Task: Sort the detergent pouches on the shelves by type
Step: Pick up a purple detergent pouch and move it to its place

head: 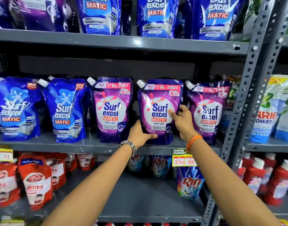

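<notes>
A grey steel rack [247,88] fills the view, and its middle shelf [42,145] carries the row being sorted: two blue top-load pouches [65,111] on the left, then three purple front-load pouches running to the right upright. The shelf above holds more blue pouches [156,17]; the shelf below holds red packs [35,181] and a Rin pouch [189,183], with a yellow price tag [184,158] clipped to the shelf edge.

The middle purple pouch [159,111] stands upright, long axis vertical, spout at its top left, directly ahead of both arms and between the other two purple pouches [112,110]. The left hand [140,135] cups its lower left corner, thumb across the front of the base. The right hand [182,119] is at its right edge at mid-height, fingers loosely curled against the front face and side; it does not look firmly closed. So the hands are apart, bracketing the pouch on a diagonal, low-left and mid-right, both in contact.

It seems the pouch is being squared up within its purple group, with gaps on both sides.
</notes>
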`<state>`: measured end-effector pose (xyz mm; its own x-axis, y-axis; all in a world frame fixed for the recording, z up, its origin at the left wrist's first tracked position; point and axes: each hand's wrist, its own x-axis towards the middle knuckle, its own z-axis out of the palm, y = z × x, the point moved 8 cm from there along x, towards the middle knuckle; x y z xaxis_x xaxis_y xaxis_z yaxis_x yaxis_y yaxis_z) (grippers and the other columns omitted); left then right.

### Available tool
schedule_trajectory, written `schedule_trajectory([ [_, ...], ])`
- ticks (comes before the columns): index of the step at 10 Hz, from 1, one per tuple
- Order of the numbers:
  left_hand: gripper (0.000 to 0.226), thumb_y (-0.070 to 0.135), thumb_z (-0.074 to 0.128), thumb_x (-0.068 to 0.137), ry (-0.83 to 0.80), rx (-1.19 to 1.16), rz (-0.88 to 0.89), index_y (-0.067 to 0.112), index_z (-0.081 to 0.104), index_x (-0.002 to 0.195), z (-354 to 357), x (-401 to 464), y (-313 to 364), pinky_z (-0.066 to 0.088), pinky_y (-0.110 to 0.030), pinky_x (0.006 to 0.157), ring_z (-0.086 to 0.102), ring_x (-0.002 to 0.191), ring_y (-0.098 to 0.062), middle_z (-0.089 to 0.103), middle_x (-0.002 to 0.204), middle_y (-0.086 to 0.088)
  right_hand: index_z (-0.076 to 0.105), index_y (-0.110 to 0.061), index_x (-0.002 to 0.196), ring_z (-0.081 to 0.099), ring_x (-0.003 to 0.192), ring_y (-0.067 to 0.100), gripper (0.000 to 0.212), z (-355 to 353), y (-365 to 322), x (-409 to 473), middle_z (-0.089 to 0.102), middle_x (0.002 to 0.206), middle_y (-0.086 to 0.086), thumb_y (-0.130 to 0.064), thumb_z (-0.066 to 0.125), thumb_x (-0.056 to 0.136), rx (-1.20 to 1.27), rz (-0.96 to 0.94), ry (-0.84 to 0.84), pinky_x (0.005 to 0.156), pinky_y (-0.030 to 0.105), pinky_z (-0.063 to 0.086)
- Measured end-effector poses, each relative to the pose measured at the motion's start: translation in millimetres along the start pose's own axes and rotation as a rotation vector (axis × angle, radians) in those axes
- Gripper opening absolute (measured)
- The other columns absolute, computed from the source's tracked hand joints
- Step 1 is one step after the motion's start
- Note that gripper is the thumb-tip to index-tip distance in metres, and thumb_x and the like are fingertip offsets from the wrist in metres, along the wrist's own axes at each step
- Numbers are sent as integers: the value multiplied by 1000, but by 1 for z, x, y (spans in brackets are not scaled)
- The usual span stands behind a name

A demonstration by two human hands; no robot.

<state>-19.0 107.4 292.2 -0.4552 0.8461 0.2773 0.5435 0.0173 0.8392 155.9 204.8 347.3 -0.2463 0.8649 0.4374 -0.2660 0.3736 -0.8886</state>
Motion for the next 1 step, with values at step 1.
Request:
schedule_trajectory([
  [1, 100, 34, 90, 66, 5, 18, -4, 11, 34, 145, -1, -10, 3, 43, -37, 106, 52, 133, -27, 54, 144, -9, 46, -13, 119, 69, 87, 14, 31, -3, -4, -9, 68, 102, 4, -12, 66, 96, 28, 34, 35, 55, 15, 57],
])
